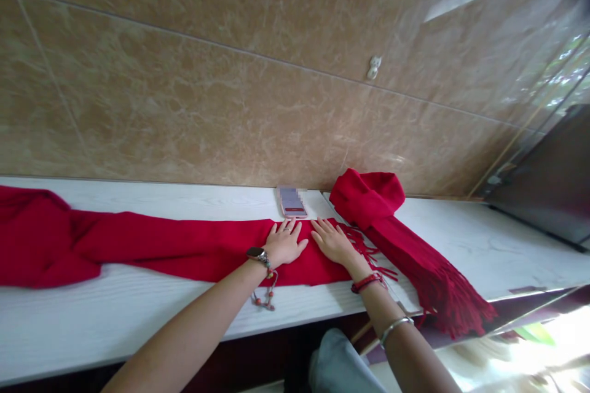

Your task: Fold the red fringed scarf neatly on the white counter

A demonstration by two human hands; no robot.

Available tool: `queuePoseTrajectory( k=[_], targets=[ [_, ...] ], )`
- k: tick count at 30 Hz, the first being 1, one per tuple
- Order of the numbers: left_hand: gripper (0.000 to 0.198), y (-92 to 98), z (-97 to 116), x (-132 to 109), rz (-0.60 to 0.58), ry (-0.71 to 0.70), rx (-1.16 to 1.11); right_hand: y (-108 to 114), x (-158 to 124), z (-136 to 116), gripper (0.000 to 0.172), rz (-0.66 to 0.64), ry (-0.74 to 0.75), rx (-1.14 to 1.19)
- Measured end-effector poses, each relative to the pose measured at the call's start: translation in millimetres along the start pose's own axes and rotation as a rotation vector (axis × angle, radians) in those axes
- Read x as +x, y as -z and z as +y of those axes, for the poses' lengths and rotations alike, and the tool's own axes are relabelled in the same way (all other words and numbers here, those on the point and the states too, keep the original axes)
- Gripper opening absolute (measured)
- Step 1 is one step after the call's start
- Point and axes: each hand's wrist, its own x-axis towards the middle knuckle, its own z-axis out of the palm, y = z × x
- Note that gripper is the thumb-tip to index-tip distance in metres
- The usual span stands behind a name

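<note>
A long red scarf (pixel 175 245) lies stretched along the white table, its left part bunched up at the picture's left side. My left hand (pixel 284 243) rests flat on it with fingers spread. Beside it my right hand (pixel 335 242) is also laid flat on the cloth, close to the scarf's fringed end. A second red scarf (pixel 369 196) is to the right, rolled or looped at its top, and its fringe hangs over the table's front edge. Neither hand touches this second scarf.
A phone (pixel 292 201) lies at the back of the white table (pixel 175 313), just beyond my hands. Behind the table rises a brown marbled wall (pixel 207 104) with a small white hook (pixel 373 67). A dark box-like object (pixel 544 178) stands at the right end.
</note>
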Motion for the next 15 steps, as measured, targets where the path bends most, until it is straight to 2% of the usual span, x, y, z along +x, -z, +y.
queuePoseTrajectory(
  k=[6,9,12,15],
  targets=[
    [0.063,2.9,-5.4,-6.7,0.026,-0.027,0.006,-5.2,-2.1,16.2,0.041,0.049,-0.066,-0.093],
    [0.066,16.5,-17.3,-18.4,-0.048,0.033,0.029,-3.7,-3.4,17.1,0.042,0.086,-0.118,-0.119],
    [0.069,38.6,-37.2,-36.6,-0.146,0.129,0.045,10.6,-1.0,6.3,0.047,0.172,-0.120,-0.152],
    [0.070,58.2,-62.5,-60.1,-0.165,0.207,0.052,35.6,6.0,-21.4,0.050,0.262,0.001,-0.099]
  ],
)
